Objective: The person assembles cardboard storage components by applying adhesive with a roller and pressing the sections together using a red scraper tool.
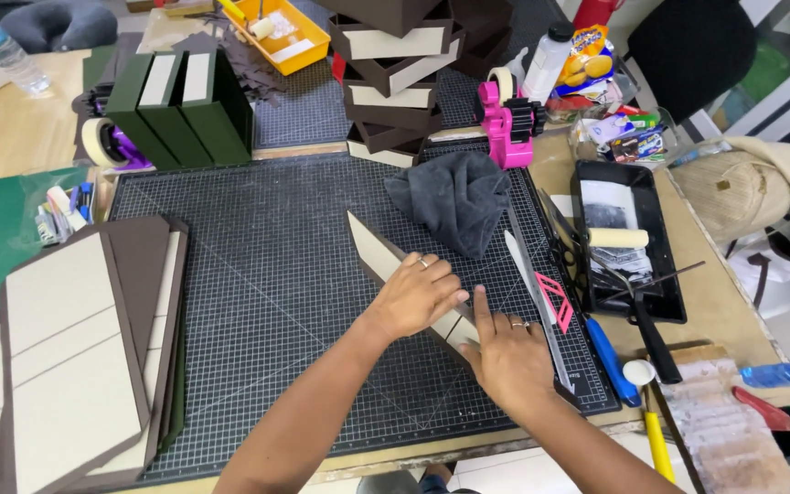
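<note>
Hands press flat on a long cream-and-brown cardboard panel (395,265) lying on the dark gridded cutting mat (267,302); left hand (416,295) and right hand (507,357) have fingers extended, gripping nothing; grey cloth (454,197) lies just beyond.

Three green boxes (180,105), two tape dispensers (509,123).

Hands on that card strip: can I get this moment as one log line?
left hand: flat on card strip | right hand: pressing strip's near end | mat: underneath | ruler: beside

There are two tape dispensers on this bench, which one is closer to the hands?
The pink tape dispenser, standing behind the dark grey cloth on the right side. The purple one sits far off at the mat's back left corner, beside the green boxes.
</note>
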